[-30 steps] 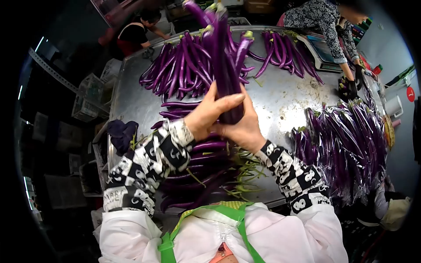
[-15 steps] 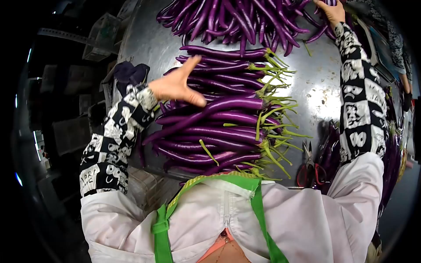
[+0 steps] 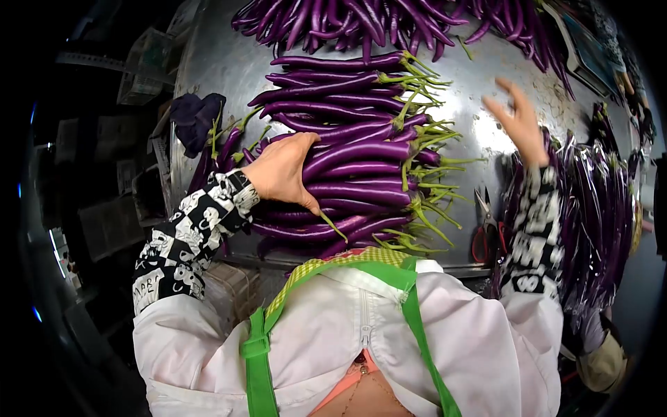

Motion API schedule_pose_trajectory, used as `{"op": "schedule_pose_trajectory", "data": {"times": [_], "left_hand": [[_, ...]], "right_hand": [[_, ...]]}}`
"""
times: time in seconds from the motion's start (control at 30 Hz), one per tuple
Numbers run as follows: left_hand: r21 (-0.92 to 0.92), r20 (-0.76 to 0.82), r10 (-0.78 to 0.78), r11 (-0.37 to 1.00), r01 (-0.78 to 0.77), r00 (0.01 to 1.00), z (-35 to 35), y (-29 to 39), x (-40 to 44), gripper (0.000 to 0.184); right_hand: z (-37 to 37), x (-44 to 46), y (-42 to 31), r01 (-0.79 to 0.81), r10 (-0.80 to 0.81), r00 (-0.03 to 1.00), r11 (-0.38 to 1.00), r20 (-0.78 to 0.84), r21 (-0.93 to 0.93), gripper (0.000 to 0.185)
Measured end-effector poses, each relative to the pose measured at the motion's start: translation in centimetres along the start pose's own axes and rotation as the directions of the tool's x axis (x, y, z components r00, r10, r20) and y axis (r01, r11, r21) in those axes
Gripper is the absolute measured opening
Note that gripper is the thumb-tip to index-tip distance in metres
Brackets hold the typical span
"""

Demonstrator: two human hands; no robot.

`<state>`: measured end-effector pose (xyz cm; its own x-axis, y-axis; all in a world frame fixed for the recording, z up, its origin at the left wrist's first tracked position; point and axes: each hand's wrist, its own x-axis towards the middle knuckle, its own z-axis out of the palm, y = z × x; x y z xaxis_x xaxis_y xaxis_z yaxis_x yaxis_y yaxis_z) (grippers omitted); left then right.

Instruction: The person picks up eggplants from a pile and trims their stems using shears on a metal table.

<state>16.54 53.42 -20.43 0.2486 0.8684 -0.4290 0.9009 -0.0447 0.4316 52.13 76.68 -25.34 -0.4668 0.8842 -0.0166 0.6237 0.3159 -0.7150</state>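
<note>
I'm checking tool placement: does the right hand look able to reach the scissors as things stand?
Probably yes: the right hand looks empty and nothing covers the scissors, though it would likely need to draw back first.

The left hand (image 3: 281, 170) spreads thumb and fingers wide; the blurred right hand (image 3: 522, 128) seems raised, fingers parted.

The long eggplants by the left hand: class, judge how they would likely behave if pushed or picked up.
The eggplants look glossy, so they may slip against the left hand. Their smooth, unwrinkled skins suggest fairly firm bodies. Rounded sides could let one roll, though close-packed neighbours would probably check it.
</note>
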Motion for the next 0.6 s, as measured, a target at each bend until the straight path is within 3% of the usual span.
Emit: {"op": "schedule_pose_trajectory", "data": {"times": [0.03,0.1,0.13,0.17,0.23,0.27,0.33,0.37,0.47,0.5,0.53,0.6], "left_hand": [[0.015,-0.056,-0.021,1.000,0.022,0.998,0.2,0.5,-0.7,0.118],[0.038,-0.139,-0.039,0.998,0.044,0.990,0.4,2.0,-1.9,0.112],[0.027,-0.123,-0.029,0.999,0.033,0.992,-0.1,2.2,-2.0,0.112],[0.156,-0.160,-0.006,0.987,0.031,0.987,-0.2,3.0,-2.5,0.110],[0.383,-0.232,0.073,0.923,0.022,0.970,0.1,4.3,-3.5,0.107],[0.387,-0.232,0.080,0.922,0.016,0.969,0.4,4.3,-3.6,0.107],[0.254,-0.219,0.000,0.966,0.057,0.976,1.1,3.4,-3.7,0.111],[0.099,-0.134,-0.077,0.991,0.090,0.988,1.0,2.1,-3.1,0.115],[-0.209,0.110,-0.228,0.946,0.246,0.968,1.4,-1.9,-2.1,0.117],[-0.313,0.132,-0.179,0.926,0.212,0.975,1.9,-2.9,-2.1,0.114],[-0.306,0.139,-0.172,0.929,0.207,0.975,2.1,-3.3,-2.1,0.114],[-0.563,0.155,-0.036,0.818,0.118,0.987,2.0,-3.8,-1.7,0.108]], "right_hand": [[0.7,-3.5,1.8,-0.005,0.004,1.000,0.999,0.003,0.039,0.077],[1.7,-10.4,3.5,-0.234,0.228,0.971,0.968,0.067,0.093,0.074],[3.0,-13.4,4.9,-0.227,0.235,0.972,0.951,-0.014,0.208,0.074],[3.3,-16.0,3.8,-0.248,0.259,0.965,0.952,-0.040,0.179,0.073],[5.4,-21.3,4.7,-0.235,0.209,0.957,0.964,-0.201,-0.120,0.071],[6.8,-23.4,5.4,-0.202,0.134,0.954,0.949,-0.269,-0.243,0.067],[7.9,-26.1,4.1,-0.199,0.066,0.952,0.876,-0.300,-0.439,0.063],[8.6,-27.0,4.1,-0.180,0.018,0.949,0.850,-0.313,-0.496,0.057],[10.4,-28.7,4.4,-0.219,-0.005,0.894,0.867,-0.448,-0.448,0.046],[10.4,-28.9,4.3,-0.260,0.004,0.873,0.850,-0.488,-0.458,0.045],[10.1,-29.4,3.8,-0.303,0.019,0.855,0.830,-0.519,-0.469,0.044],[9.5,-29.6,3.5,-0.372,0.067,0.839,0.795,-0.540,-0.479,0.044]]}}
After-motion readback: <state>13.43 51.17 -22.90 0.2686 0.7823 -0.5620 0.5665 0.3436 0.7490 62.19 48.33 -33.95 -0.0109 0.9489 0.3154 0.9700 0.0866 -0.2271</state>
